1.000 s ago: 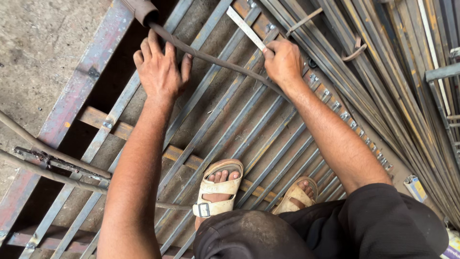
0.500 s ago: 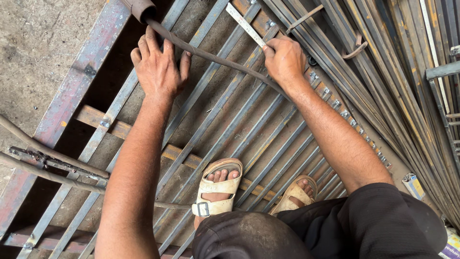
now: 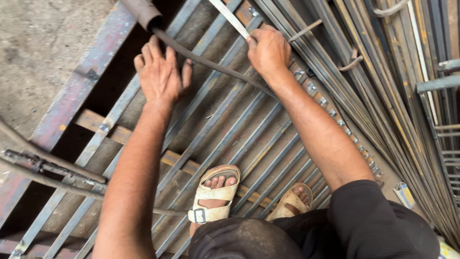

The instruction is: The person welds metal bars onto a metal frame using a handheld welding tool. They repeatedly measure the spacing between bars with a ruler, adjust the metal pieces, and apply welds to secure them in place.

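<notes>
We see even, soft daylight from above, pale glare on the concrete floor at upper left, deep shadow in the gaps under the steel bars, mild wide-angle stretch at the edges, focus mostly sharp, slight softness at the bottom.

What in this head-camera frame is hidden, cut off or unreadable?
- Flat pale metal strip: its lower end is hidden inside the right hand; its upper end is cut by the top edge.
- Dark bent rod: passes beneath the left hand, so contact is unclear.
- Rusty round pipe: cropped at the top.
- Right beige sandal: partly hidden by the dark clothing.
</notes>
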